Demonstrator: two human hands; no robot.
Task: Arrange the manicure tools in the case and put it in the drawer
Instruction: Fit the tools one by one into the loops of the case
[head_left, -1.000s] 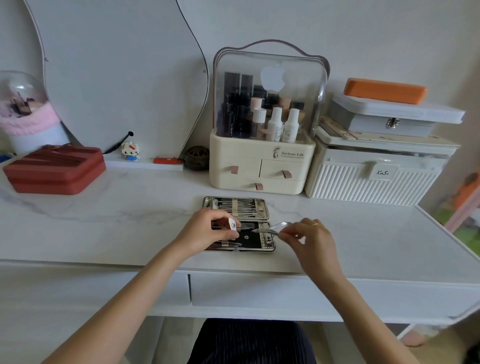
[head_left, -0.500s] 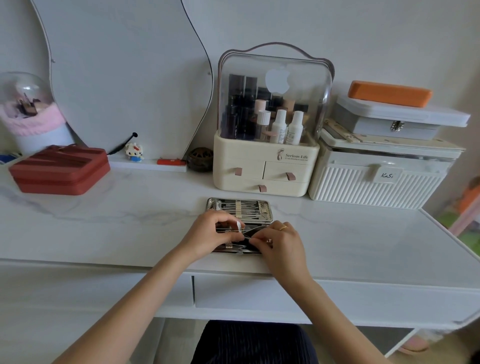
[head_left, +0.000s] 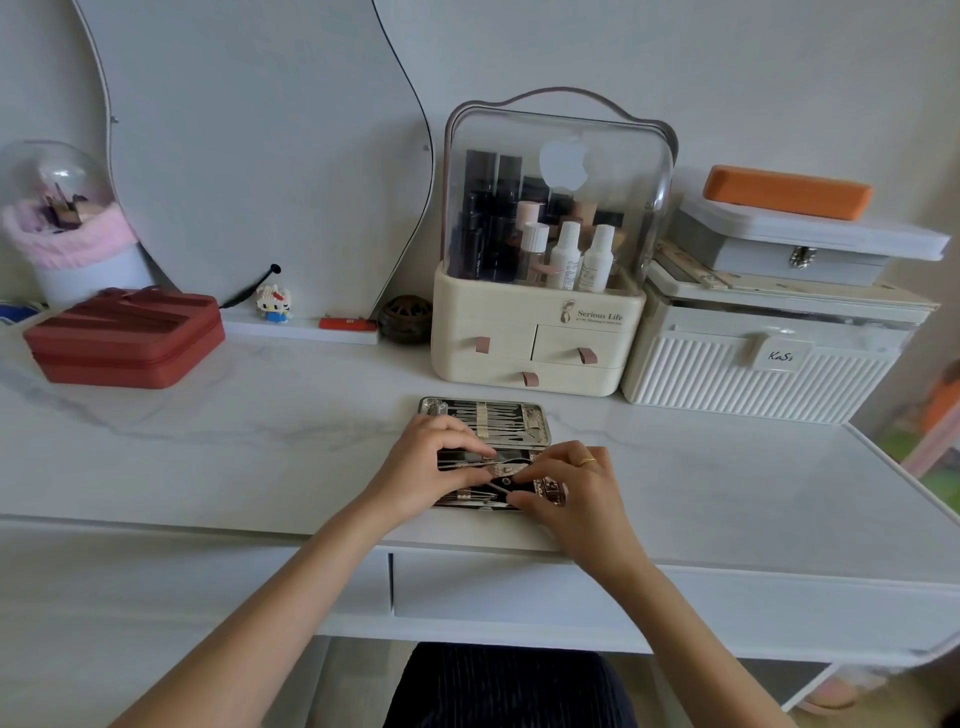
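1. Broadly, the white marble-patterned dressing table (head_left: 208, 441) carries everything; its white flat-fronted drawer (head_left: 623, 597) sits shut under the front edge, at six o'clock from the case. It should stay shut until the case is closed, I judge.
2. At twelve o'clock from the case stands the cream cosmetics organiser with a clear domed lid (head_left: 540, 332), well apart from the work, so it need not be shifted.
3. Next, the open metal-edged manicure case with a dark lining (head_left: 535, 423) lies flat near the table's front edge, its far half showing a row of thin steel tools under a strap. The near half is where the work is.
4. The left hand (head_left: 415, 467) rests on the near half from nine o'clock, fingers curled down onto the tools; it seems to be pressing and steadying them, though whether it pinches one I cannot tell.
5. The right hand (head_left: 576, 493), with a ring, comes in from four o'clock, fingertips bent and pinched on a slim silver manicure tool (head_left: 506, 460) lying across the lining.
6. Lastly, the tool should slide lengthwise under its loop, kept low and flat; forcing it crooked could lift its neighbours out.
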